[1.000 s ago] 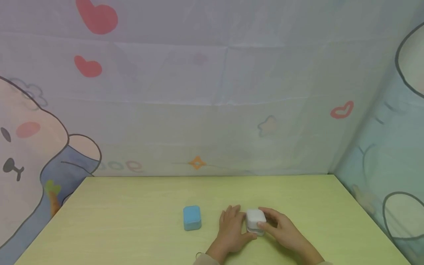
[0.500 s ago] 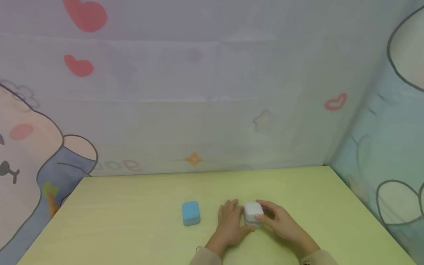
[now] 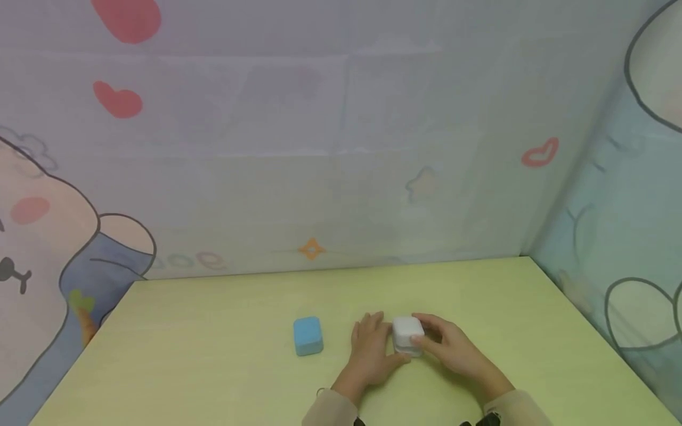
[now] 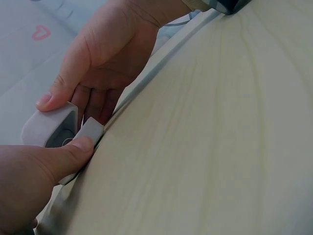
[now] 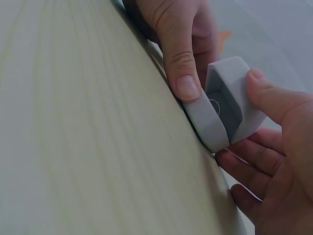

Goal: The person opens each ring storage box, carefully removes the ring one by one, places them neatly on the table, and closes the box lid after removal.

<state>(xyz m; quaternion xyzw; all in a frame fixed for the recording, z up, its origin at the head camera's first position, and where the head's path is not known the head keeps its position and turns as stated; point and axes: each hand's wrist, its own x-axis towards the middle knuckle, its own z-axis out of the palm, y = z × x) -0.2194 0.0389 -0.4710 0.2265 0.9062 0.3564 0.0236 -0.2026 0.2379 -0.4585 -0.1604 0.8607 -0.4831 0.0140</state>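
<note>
A white ring box [image 3: 407,330] stands on the table between the two hands, its lid tilted partly up. Inside, a thin ring [image 5: 215,105] shows against the grey lining in the right wrist view. The left hand [image 3: 370,354] holds the box's base [image 4: 91,129], its thumb along the near side and its other fingers behind. The right hand [image 3: 454,350] pinches the lid [image 5: 234,73] between thumb and fingers. Left of the hands, apart from them, sits a light blue box [image 3: 308,336] with rounded corners.
The pale yellow-green wood-grained table [image 3: 213,331] carries both boxes. Behind it hangs a printed cloth [image 3: 277,148] with hearts and a cartoon animal, and a bluish printed cloth [image 3: 591,225] borders the right side.
The head view has shifted, so the table and boxes sit a little higher in the picture. Both hands stay at the white ring box, with little visible change in their hold.
</note>
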